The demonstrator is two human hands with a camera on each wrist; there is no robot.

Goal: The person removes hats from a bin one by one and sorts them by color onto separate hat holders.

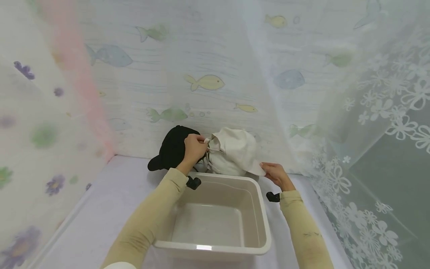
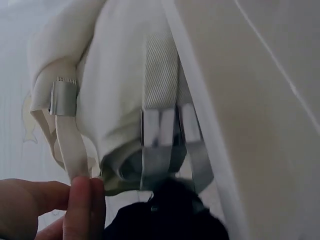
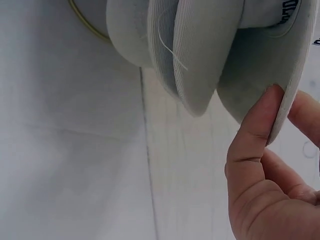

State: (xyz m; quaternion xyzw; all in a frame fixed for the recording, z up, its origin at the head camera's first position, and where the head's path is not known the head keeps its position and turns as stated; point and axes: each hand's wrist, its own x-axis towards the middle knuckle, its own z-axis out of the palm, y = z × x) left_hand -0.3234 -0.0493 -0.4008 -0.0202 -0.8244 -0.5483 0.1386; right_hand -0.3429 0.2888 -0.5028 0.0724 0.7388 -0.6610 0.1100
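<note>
A white cap lies on top of other white caps behind the basin, its brim to the right. My left hand pinches the end of its back strap, which has a metal buckle. With thumb and fingers, my right hand pinches the edge of the top cap's brim. More pale brims are layered beside it in the right wrist view. Below the left hand, in its wrist view, hang further buckled straps. A black cap sits left of the white ones, partly behind my left hand.
A beige plastic basin stands in front of the caps, between my forearms, with nothing in it. Sheer curtains with fish prints hang close behind the caps. Flowered curtains border both sides of the pale table.
</note>
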